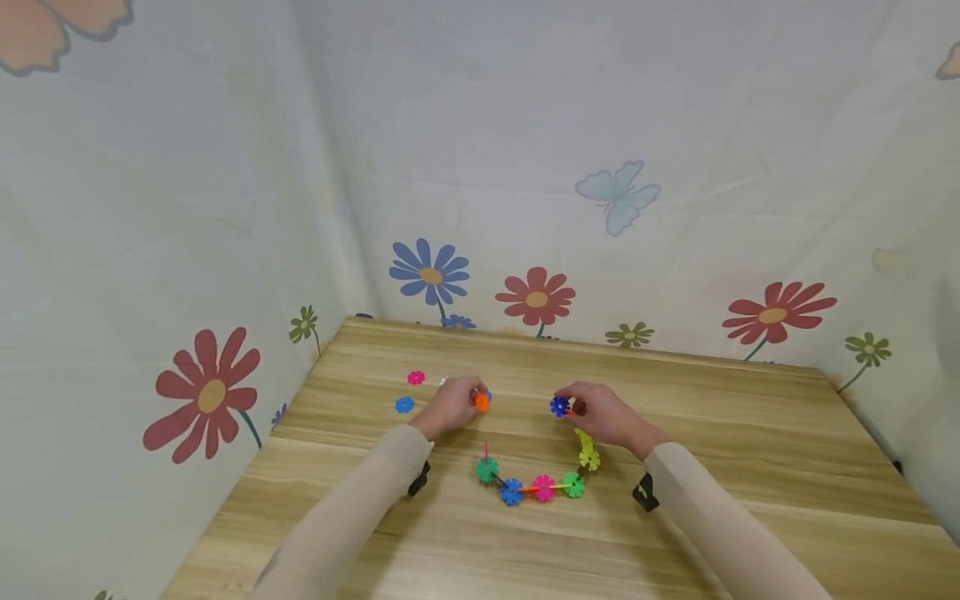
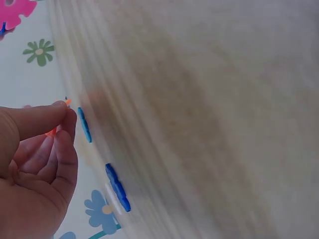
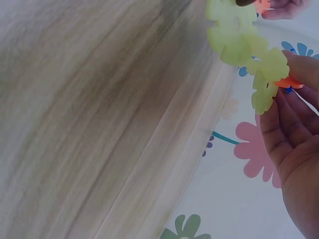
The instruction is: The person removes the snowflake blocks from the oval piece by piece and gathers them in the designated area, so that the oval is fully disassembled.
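Note:
My left hand [image 1: 453, 403] pinches an orange notched plastic disc [image 1: 482, 402] between thumb and fingertips, over the left-middle of the table; most of the disc is hidden by the fingers in the left wrist view. My right hand [image 1: 606, 414] pinches the far right end of a curved chain of such discs. At that end are a dark blue disc [image 1: 559, 406] and an orange disc [image 3: 289, 83], with yellow discs [image 3: 269, 69] joined below. The chain curves toward me through a light green disc [image 1: 573, 485], a pink disc [image 1: 543, 488] and a blue disc [image 1: 512, 492] to a green disc [image 1: 487, 470].
Loose discs lie left of my left hand: a pink disc [image 1: 416, 377], a blue disc [image 1: 404, 404] and a white disc [image 1: 443, 381]. The wood-grain table [image 1: 720, 467] meets a flower-printed cloth backdrop [image 1: 675, 250] at its far and left edges.

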A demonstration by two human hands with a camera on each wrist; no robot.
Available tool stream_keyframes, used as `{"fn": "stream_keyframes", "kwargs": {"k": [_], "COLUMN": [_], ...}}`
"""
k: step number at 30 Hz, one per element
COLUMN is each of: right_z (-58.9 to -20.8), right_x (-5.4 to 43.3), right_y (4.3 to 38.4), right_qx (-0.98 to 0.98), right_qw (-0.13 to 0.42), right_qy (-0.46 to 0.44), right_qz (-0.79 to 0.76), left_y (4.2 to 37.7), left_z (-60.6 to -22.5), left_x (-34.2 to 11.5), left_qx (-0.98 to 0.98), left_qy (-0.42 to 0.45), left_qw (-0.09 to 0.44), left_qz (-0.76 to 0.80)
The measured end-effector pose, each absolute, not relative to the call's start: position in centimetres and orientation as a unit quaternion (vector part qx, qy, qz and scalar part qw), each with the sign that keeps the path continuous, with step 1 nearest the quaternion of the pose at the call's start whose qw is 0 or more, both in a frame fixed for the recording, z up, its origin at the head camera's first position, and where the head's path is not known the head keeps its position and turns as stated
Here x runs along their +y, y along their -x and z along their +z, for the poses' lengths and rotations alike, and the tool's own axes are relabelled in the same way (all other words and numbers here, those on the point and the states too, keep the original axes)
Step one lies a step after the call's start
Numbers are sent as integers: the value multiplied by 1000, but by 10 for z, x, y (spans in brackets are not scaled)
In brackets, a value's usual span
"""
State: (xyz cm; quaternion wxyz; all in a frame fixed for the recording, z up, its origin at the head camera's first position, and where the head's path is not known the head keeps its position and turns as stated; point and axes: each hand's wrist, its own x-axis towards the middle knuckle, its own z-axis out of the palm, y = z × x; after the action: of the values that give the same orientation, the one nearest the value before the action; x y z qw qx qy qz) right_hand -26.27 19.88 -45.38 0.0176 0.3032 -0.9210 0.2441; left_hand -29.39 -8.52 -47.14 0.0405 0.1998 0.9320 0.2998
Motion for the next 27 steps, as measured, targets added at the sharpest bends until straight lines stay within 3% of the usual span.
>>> {"fn": "stream_keyframes", "kwargs": {"k": [27], "right_z": [-453], "right_x": [196], "right_y": [262], "right_qx": [-921], "right_qw": [-1], "right_qy": [-298], "right_qz": [252], "left_y": [287], "left_z": [-473], "left_x": [-96], "left_qx": [952], "left_qy": [-198], "left_qw": [54], "left_qz": [229]}}
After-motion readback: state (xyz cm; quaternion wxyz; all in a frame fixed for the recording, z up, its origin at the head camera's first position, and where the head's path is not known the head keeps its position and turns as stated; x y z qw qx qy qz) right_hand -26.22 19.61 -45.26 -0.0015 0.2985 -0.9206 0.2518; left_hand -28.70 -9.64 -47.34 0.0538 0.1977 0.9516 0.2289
